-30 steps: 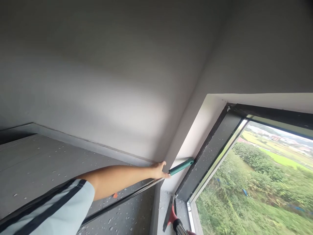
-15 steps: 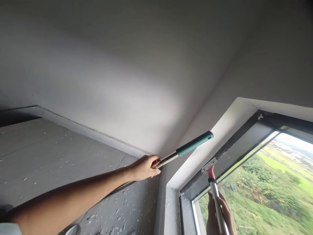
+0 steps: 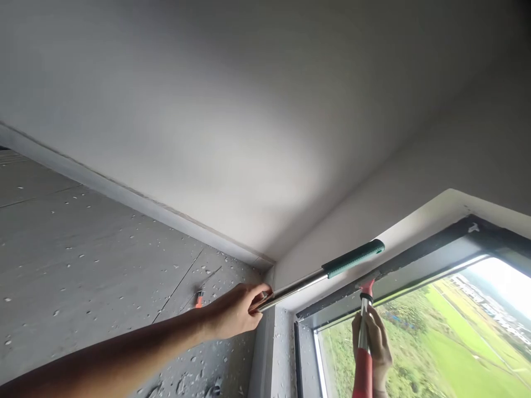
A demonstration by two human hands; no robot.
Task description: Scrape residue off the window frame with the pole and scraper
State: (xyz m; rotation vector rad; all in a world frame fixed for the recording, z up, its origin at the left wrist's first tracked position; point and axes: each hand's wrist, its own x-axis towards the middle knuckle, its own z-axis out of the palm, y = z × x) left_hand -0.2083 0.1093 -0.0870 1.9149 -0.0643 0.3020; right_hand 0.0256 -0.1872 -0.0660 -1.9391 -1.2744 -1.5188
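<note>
So we've got the left hand (image 3: pixel 234 312) wrapped round the green-capped pole (image 3: pixel 315 276) pointing to 2 o'clock, right hand (image 3: pixel 373 342) gripping the red scraper (image 3: pixel 365 331) at the window frame (image 3: pixel 415 265)'s top, probably needing firm, flat strokes next.

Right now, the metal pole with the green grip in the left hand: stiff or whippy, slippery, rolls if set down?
The pole shows no visible sag from the left hand out to its green grip, so probably stiff. The bare shiny tube looks slick; the ribbed green grip likely holds better. Being round, it would probably roll on a flat surface.
</note>
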